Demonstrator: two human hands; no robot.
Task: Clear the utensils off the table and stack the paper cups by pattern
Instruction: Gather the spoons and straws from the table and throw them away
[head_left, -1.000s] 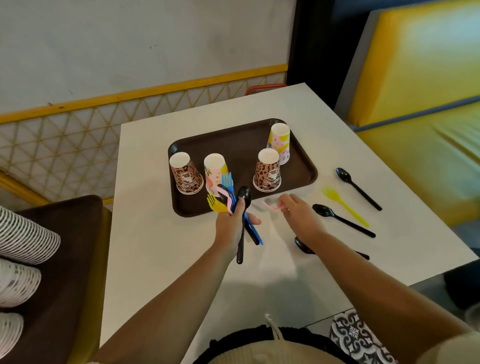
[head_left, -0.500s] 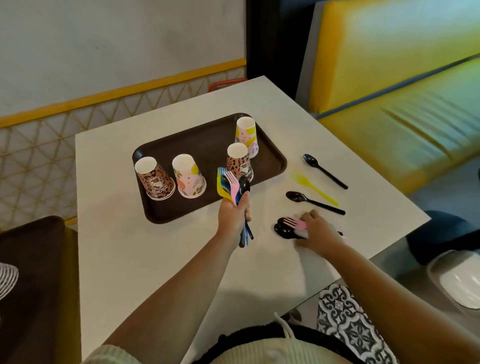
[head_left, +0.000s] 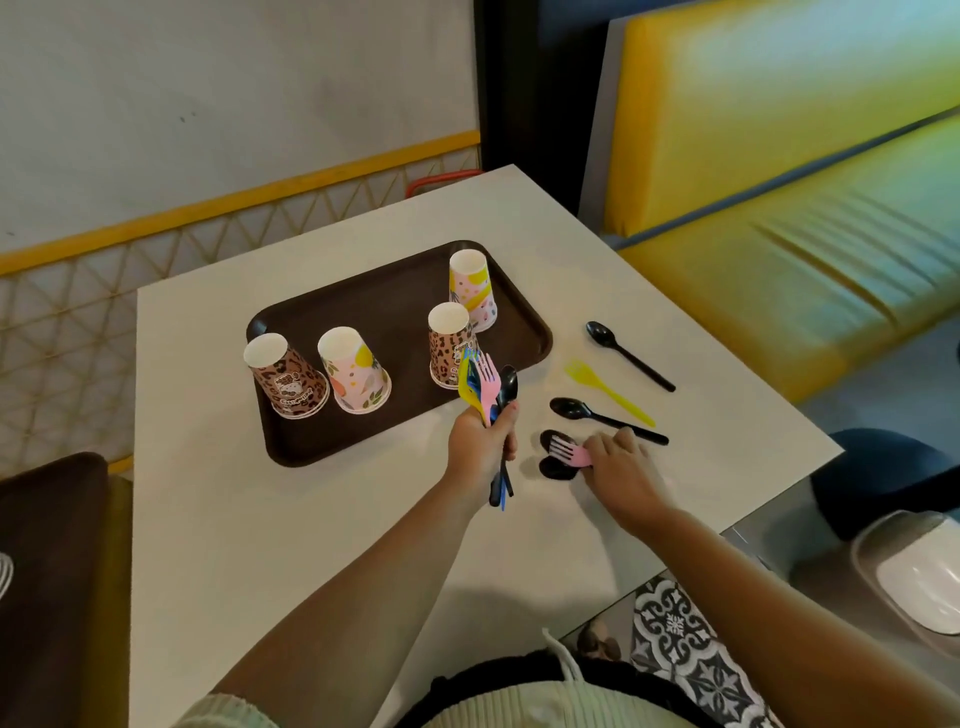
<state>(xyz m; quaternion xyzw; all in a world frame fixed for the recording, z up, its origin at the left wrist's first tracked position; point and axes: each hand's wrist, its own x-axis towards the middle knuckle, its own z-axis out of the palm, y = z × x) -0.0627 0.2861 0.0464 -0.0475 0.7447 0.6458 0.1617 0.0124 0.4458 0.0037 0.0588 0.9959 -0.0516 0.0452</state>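
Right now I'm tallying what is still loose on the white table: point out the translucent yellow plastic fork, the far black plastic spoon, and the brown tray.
translucent yellow plastic fork (head_left: 605, 386): head view, middle of its handle.
far black plastic spoon (head_left: 600, 332): head view, its bowl.
brown tray (head_left: 395, 306): head view, bare floor between cups.

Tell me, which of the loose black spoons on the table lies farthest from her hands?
The black spoon nearest the yellow bench, beyond the yellow fork. The other loose spoon lies closer, its handle reaching the right hand.
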